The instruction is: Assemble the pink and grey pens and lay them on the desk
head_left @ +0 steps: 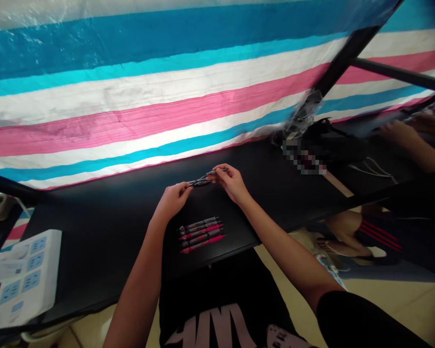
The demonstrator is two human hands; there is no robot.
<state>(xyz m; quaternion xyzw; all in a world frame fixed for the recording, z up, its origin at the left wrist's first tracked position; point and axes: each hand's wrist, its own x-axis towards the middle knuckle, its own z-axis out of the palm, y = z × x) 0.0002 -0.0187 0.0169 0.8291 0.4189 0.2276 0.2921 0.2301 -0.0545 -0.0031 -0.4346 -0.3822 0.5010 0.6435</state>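
Note:
Above the black table my left hand [173,198] pinches one end of a thin dark pen [200,180] between thumb and fingers. My right hand [232,182] is closed on the pen's other, grey end; I cannot tell whether it is one piece or two parts touching. Just behind and below it, another dark pen-like piece [204,183] seems to lie on the table, partly hidden by the fingers. Nearer my body, several grey and red pens [202,235] lie side by side in a row, their tips to the right.
A white power strip [50,270] lies on the table [105,241] at the left. To the right are a dark bag [342,145], clear plastic wrapping [304,113] and a flat wooden strip [337,182]. A co-worker's hands [402,133] are at the far right. Striped sheeting [159,106] hangs behind.

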